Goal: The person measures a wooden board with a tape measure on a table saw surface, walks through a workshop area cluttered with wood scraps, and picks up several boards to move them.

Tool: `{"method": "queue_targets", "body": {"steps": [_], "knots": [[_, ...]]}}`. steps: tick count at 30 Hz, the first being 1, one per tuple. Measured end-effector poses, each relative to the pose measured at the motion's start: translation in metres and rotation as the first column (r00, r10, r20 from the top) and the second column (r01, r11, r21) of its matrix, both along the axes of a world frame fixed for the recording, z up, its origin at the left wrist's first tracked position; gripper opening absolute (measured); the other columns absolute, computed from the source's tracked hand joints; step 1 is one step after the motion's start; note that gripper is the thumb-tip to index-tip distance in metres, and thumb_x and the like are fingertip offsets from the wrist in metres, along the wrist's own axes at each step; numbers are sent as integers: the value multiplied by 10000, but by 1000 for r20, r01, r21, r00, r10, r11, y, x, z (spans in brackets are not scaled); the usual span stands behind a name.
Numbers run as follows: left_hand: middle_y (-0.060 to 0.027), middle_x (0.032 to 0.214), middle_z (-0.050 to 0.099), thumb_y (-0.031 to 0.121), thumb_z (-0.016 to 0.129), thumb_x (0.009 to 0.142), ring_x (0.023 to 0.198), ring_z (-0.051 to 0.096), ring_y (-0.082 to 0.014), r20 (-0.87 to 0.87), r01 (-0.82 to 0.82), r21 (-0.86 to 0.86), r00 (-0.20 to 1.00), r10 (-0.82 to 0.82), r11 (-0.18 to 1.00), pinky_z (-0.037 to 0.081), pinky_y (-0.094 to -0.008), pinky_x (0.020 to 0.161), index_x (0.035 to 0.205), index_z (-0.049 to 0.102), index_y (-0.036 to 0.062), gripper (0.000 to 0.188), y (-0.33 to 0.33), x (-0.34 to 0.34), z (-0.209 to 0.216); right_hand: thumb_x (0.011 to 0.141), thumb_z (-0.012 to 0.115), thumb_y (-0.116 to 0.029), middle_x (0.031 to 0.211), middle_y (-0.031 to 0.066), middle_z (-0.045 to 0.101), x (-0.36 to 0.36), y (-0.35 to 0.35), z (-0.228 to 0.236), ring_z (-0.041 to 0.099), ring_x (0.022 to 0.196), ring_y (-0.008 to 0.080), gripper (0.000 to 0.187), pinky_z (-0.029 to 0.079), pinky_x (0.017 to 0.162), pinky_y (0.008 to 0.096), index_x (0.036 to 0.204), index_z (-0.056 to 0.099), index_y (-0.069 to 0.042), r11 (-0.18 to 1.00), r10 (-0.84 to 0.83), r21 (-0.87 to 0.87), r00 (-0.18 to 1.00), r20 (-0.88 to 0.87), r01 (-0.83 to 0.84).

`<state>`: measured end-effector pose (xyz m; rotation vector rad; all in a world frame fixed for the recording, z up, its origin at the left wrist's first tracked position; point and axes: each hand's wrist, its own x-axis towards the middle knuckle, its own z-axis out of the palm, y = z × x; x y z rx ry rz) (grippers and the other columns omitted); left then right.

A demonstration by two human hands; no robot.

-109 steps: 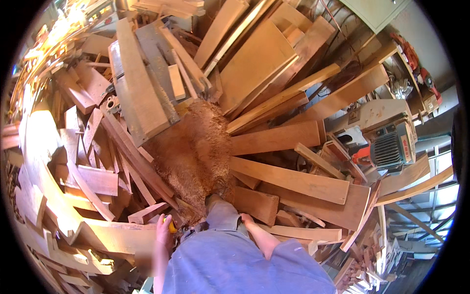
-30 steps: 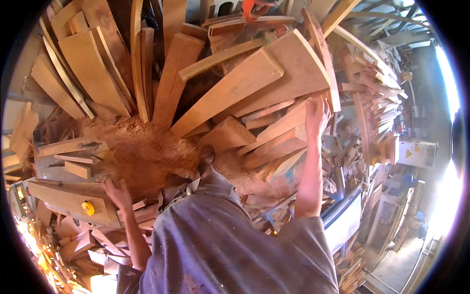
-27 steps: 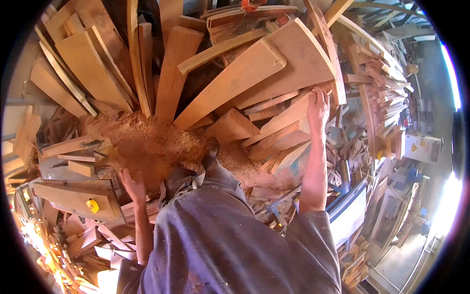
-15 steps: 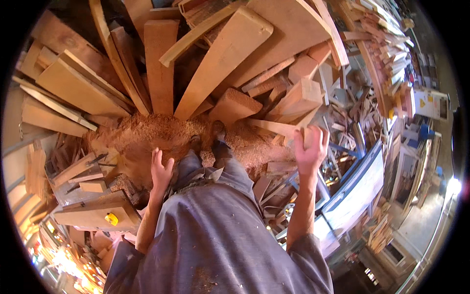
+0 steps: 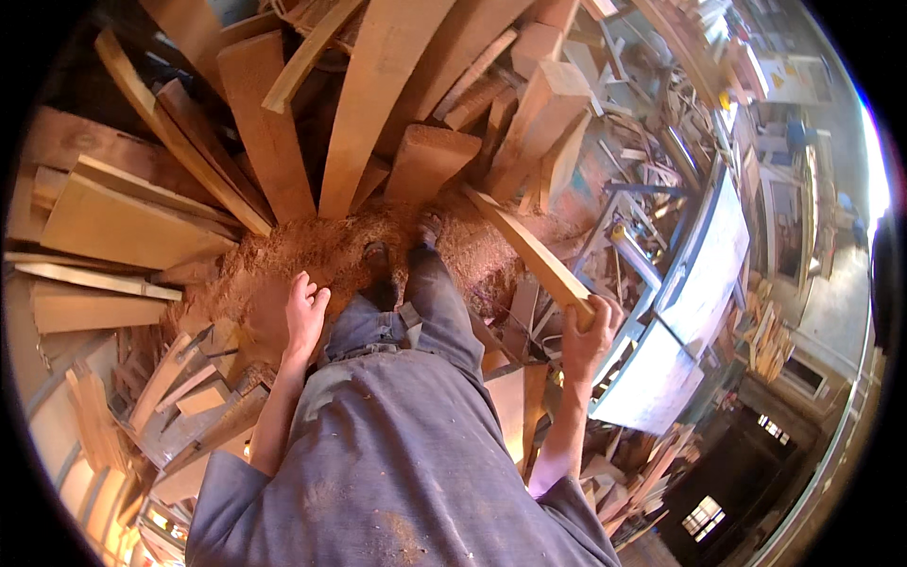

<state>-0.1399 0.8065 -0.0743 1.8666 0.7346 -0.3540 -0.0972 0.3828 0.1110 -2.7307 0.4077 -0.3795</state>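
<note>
My right hand (image 5: 590,342) is closed around the near end of a long wooden board (image 5: 529,248). The board slants away to the left, its far end down by the sawdust near my foot. My left hand (image 5: 305,319) hangs in front of my left thigh, loosely curled with the thumb apart, holding nothing. Under it spreads a heap of reddish sawdust (image 5: 274,269). Beyond my feet, a wide curved plank (image 5: 373,113) and a thick wooden block (image 5: 430,161) lean upright among other timber.
Several more planks (image 5: 142,222) fan out at the left. To the right stands a blue-framed table with a pale top (image 5: 652,373), scrap sticks heaped behind it. Offcuts (image 5: 203,397) lie at the lower left. Both my feet are in the sawdust.
My right hand, empty and spread before, has closed on the board's end, and that end has risen toward me. The view has turned. My left hand stays empty, its fingers more curled.
</note>
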Motion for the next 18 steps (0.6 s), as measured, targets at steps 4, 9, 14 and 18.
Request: {"method": "queue_targets", "body": {"steps": [4,9,14,18], "knots": [[-261,1236,554,203,652,865,1077,598,-259,-45,112,-23,993,-113,993,480,-328,906,1385,369,-29,636,-2,8,5,697,736,-30,1088,160,530,-44,17,-18,562,987,339,349,477,840,406,1005,572,-24,998,-43,37,998,34,42],[-265,1198,578,209,653,859,1030,620,-244,-47,221,-70,973,-224,973,489,-318,890,1385,371,-29,642,-21,38,14,696,738,-48,1074,158,527,-76,39,-26,568,967,344,337,490,806,409,989,572,-35,992,-116,59,993,37,114],[-260,1144,612,224,660,841,983,649,-251,12,339,-79,941,-339,937,509,-331,852,1360,414,-18,623,-38,54,-8,718,740,-73,1075,163,537,-93,52,-32,573,972,350,306,499,804,409,981,589,-35,968,-224,118,975,9,221],[-254,1145,615,232,660,839,989,648,-252,-6,418,-87,908,-420,904,507,-329,855,1351,427,-13,613,-63,70,-8,778,695,-105,1091,179,533,-104,48,-34,565,987,353,262,486,826,417,1000,592,-13,937,-309,167,951,-17,307]]}}
